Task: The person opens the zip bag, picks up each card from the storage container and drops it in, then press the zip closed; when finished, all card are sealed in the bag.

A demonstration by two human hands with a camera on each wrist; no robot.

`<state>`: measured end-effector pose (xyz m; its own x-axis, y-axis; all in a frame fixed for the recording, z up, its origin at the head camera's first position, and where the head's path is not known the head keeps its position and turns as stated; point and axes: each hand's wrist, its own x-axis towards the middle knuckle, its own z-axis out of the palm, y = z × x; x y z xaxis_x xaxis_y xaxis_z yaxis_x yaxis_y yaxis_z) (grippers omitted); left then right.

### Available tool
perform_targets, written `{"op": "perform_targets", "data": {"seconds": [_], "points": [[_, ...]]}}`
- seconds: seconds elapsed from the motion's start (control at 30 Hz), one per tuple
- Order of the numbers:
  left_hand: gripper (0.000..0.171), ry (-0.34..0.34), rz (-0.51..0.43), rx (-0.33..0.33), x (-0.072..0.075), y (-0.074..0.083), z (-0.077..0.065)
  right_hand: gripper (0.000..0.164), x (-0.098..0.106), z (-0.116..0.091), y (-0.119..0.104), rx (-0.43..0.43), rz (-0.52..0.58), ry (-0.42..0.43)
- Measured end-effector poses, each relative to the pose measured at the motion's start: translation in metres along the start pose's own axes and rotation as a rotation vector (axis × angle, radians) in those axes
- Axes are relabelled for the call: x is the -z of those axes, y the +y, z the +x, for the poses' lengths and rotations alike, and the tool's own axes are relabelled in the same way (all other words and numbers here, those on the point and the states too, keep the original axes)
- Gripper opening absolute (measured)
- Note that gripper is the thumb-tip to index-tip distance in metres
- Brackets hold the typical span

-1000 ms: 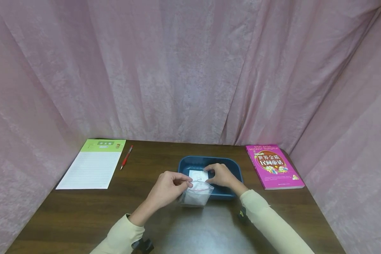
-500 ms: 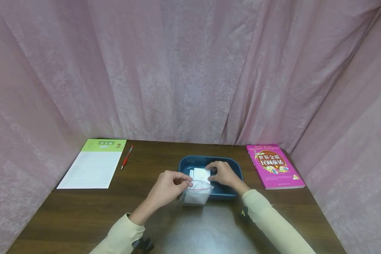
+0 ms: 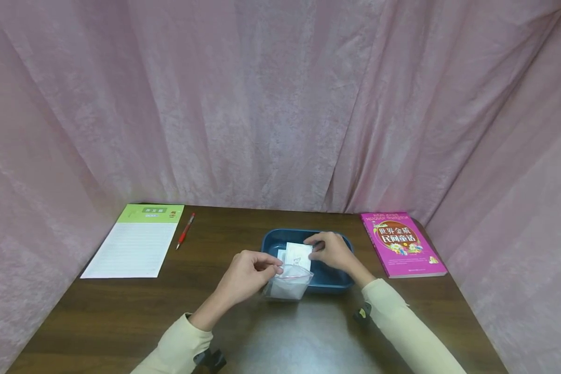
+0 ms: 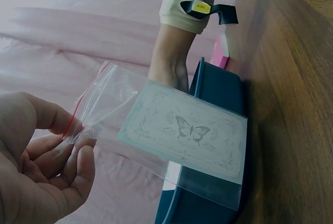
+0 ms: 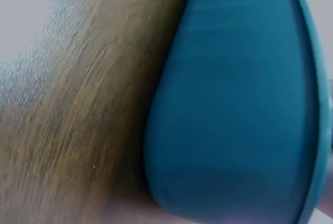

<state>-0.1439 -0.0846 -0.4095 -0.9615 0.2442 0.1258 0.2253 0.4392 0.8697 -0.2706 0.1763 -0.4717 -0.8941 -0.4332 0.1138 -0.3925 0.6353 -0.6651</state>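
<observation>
Bag [image 3: 287, 287]: clear, with a red line along its mouth, held at the near side of the tray [image 3: 329, 279], toward the tray's left end. Contact between bag and tray cannot be confirmed. Left hand [image 3: 249, 277]: thumb and forefinger pinch the bag at one corner of its mouth. Whether the bag's walls are parted there cannot be told. Recommended handling: pinch the corner alone and lightly, so that the mouth can gape; the thin film will probably crease under pressure.

Right hand [image 3: 333, 253]: over the tray, thumb and forefinger appear to pinch the top card [image 3: 299, 254] by the edge facing the tray's right end. Grip by the edge only, so that a single card comes away. Do not bend it; its corners could snag on the film.

Contents, nearest container first. The bag holds a butterfly card [image 4: 190, 130], its face visible through the film; whether others lie behind it cannot be told. The tray holds a white card [image 3: 281, 253], partly covered by the top card and showing toward the tray's left wall.

Surroundings: pen [image 3: 185, 231] left of the tray, notepad [image 3: 135, 249] farther left of the tray, book [image 3: 402, 246] right of the tray, curtain [image 3: 262, 104] behind the tray
</observation>
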Motion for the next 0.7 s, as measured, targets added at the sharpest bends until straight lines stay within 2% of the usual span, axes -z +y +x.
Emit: {"op": "perform_targets", "data": {"seconds": [0.33, 0.7], "points": [[0.012, 0.003, -0.002, -0.005, -0.001, -0.001, 0.001, 0.018, 0.011, -0.013, -0.01, 0.067, 0.016, 0.062], [0.012, 0.021, 0.009, -0.013, -0.003, 0.001, 0.002, 0.018, 0.028, -0.027, -0.022, 0.102, 0.07, 0.171]]}}
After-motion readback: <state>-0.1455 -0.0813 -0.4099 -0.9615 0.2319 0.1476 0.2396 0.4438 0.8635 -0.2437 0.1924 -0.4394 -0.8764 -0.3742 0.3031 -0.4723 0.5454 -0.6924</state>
